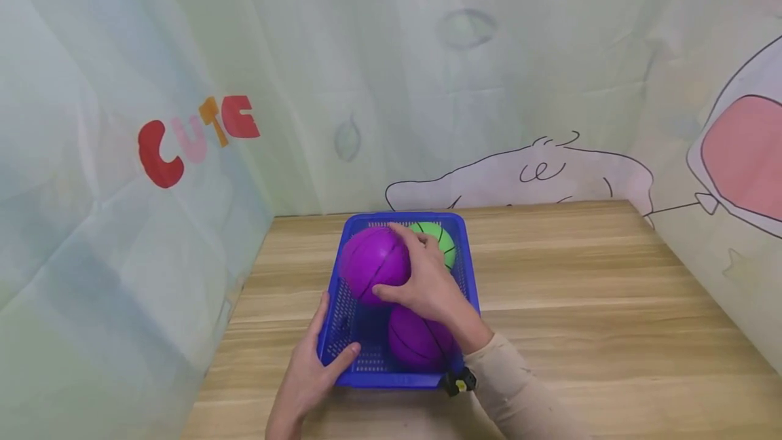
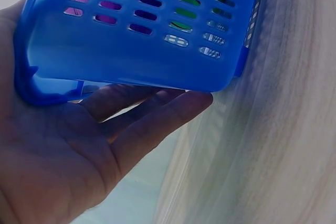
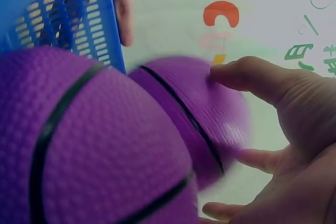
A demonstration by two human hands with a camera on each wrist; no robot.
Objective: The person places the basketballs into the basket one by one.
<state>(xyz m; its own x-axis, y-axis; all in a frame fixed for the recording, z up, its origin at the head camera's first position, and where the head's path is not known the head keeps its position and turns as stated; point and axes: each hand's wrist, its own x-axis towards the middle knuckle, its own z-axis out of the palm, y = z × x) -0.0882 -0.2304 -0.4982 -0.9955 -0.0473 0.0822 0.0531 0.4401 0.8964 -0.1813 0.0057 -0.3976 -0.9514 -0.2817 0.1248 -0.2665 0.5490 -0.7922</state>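
A blue plastic basket (image 1: 379, 381) with slotted walls stands on the table. My left hand (image 1: 308, 369) holds its near left corner, thumb over the rim; in the left wrist view the fingers (image 2: 157, 124) lie along the outer wall. My right hand (image 1: 436, 287) grips a purple ball (image 1: 373, 267) with black lines, thumb at its near side and fingers at its far side, over the basket's left half. A second purple ball (image 1: 415, 345) sits in the near right part, partly under the right wrist. Behind the right hand a green ball (image 1: 436, 231) is partly hidden.
The wood-grain table (image 1: 580, 304) stretches to the right of the basket. Printed cloth walls (image 1: 342, 73) rise behind and at both sides, with the left one close to the basket. A small black device (image 1: 455, 383) sits at the right wrist, overlapping the basket's near right corner.
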